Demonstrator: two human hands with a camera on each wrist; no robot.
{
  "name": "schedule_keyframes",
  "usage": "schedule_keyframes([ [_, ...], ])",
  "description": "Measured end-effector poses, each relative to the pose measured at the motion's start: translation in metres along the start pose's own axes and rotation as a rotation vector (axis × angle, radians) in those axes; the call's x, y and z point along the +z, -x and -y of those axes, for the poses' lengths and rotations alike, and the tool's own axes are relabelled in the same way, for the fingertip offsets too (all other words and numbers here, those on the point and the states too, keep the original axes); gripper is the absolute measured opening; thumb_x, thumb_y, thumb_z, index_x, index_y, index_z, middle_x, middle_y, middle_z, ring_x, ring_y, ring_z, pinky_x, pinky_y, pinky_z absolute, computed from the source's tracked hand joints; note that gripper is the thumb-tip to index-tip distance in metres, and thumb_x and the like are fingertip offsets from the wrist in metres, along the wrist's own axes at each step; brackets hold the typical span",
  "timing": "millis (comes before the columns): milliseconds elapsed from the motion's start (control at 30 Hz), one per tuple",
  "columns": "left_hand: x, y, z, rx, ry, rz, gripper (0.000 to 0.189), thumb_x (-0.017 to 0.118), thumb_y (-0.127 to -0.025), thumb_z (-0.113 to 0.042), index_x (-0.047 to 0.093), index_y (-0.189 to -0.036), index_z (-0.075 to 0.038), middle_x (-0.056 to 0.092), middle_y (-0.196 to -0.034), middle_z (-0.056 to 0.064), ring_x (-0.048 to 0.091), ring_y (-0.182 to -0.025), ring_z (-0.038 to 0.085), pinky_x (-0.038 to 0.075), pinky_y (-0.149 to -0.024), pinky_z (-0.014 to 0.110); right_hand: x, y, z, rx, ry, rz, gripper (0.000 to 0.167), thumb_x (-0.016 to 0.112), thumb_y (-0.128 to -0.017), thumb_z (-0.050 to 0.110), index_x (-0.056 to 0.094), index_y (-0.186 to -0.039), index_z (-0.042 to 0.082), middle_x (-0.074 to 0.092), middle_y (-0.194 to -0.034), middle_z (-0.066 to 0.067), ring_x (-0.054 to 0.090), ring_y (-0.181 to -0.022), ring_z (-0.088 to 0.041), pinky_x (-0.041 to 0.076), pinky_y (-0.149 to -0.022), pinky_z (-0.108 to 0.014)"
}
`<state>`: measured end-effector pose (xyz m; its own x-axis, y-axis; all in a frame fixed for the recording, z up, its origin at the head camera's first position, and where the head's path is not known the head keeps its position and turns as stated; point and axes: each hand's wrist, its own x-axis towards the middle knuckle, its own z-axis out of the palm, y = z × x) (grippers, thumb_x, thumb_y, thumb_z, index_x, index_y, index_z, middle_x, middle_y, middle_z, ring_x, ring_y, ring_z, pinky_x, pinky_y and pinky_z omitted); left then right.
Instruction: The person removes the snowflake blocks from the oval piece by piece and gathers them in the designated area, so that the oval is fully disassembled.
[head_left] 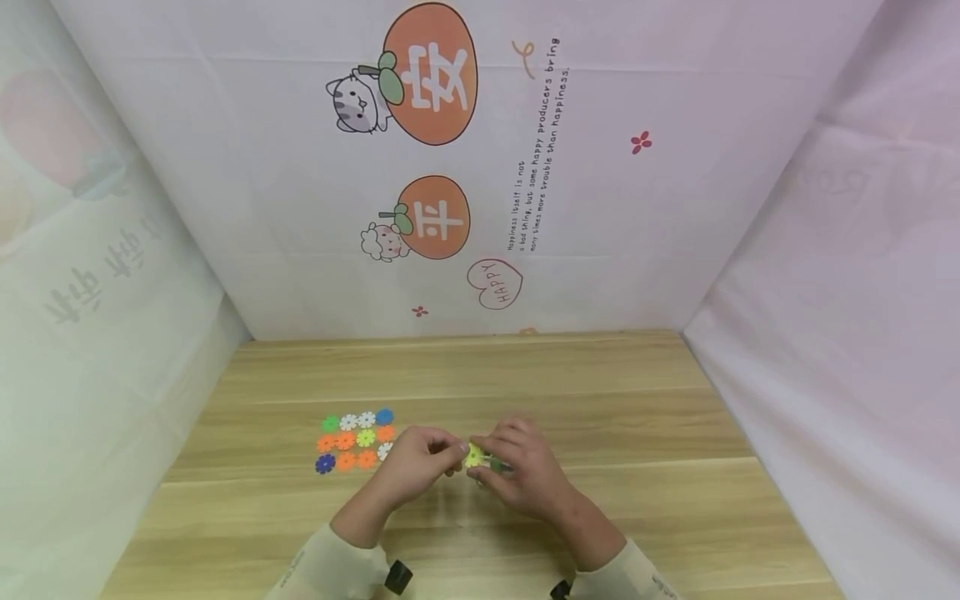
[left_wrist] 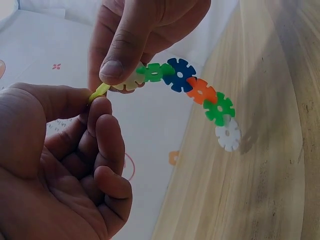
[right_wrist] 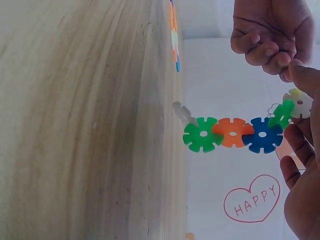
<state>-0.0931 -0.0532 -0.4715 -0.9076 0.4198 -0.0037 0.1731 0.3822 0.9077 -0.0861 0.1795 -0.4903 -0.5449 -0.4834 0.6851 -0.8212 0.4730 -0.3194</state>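
My left hand (head_left: 418, 460) pinches a yellow notched plastic disc (left_wrist: 100, 92) between thumb and forefinger. Facing it, my right hand (head_left: 528, 468) grips the near end of a chain of interlocked snowflake discs, with its thumb over a whitish disc (left_wrist: 132, 81). From there the chain curves away in the left wrist view through a green disc (left_wrist: 154, 73), a dark blue disc (left_wrist: 180, 75), an orange disc (left_wrist: 201, 92) and another green disc (left_wrist: 219, 110) to a white disc (left_wrist: 228, 135). The yellow disc meets the whitish one; fingers partly hide the joint.
Left of my hands, several loose discs lie in rows on the wooden table (head_left: 600, 392), among them a dark blue disc (head_left: 325, 463), a green disc (head_left: 331, 423) and a yellow disc (head_left: 365, 437). A printed white cloth (head_left: 585, 192) rises behind the table; cloth hangs on both sides too.
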Motion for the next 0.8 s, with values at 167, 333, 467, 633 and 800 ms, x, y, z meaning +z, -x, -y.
schedule_keyframes([
  [167, -0.0018, 0.0014, 0.0004, -0.023, 0.010, -0.019, 0.029, 0.065, -0.103, -0.040, 0.078, -0.088, -0.019, 0.071, -0.082, -0.004, 0.066, -0.079, 0.019, 0.053, -0.071, 0.036, -0.0001, 0.0021, -0.0017, 0.031, -0.009, 0.007, 0.035, 0.082, -0.090, 0.035, 0.077, -0.117, 0.013, 0.074, -0.105, 0.007, 0.060, -0.103, -0.014, 0.048, -0.093, -0.038],
  [333, -0.0047, 0.0027, 0.0006, -0.022, 0.028, -0.031, 0.028, 0.065, -0.103, -0.037, 0.077, -0.088, -0.017, 0.071, -0.082, -0.003, 0.065, -0.079, 0.019, 0.052, -0.071, 0.035, -0.0008, 0.0028, -0.0044, 0.040, -0.021, -0.019, 0.029, 0.084, -0.089, 0.026, 0.077, -0.116, 0.016, 0.074, -0.106, 0.009, 0.060, -0.103, -0.013, 0.048, -0.094, -0.038],
  [467, -0.0052, 0.0028, -0.0001, -0.026, 0.049, -0.029, 0.025, 0.065, -0.103, -0.035, 0.078, -0.090, -0.017, 0.071, -0.083, -0.002, 0.065, -0.079, 0.019, 0.053, -0.070, 0.035, -0.0004, 0.0031, -0.0067, 0.025, -0.025, -0.044, 0.025, 0.085, -0.086, 0.019, 0.078, -0.110, 0.016, 0.074, -0.104, 0.010, 0.060, -0.100, -0.012, 0.046, -0.093, -0.036],
  [633, -0.0054, 0.0029, -0.0019, -0.030, 0.053, -0.035, 0.024, 0.065, -0.103, -0.033, 0.078, -0.091, -0.018, 0.071, -0.083, -0.003, 0.065, -0.078, 0.019, 0.053, -0.069, 0.035, 0.0008, 0.0024, -0.0087, 0.001, -0.028, -0.072, 0.018, 0.084, -0.087, 0.016, 0.079, -0.104, 0.017, 0.074, -0.100, 0.010, 0.060, -0.096, -0.011, 0.046, -0.089, -0.033],
  [800, -0.0057, 0.0030, -0.0026, -0.022, 0.036, -0.048, 0.024, 0.066, -0.103, -0.033, 0.078, -0.090, -0.017, 0.071, -0.082, -0.004, 0.064, -0.077, 0.018, 0.052, -0.065, 0.033, 0.0007, 0.0010, -0.0091, -0.024, -0.032, -0.096, 0.013, 0.083, -0.088, 0.014, 0.079, -0.100, 0.015, 0.074, -0.096, 0.009, 0.059, -0.092, -0.011, 0.046, -0.086, -0.031],
])
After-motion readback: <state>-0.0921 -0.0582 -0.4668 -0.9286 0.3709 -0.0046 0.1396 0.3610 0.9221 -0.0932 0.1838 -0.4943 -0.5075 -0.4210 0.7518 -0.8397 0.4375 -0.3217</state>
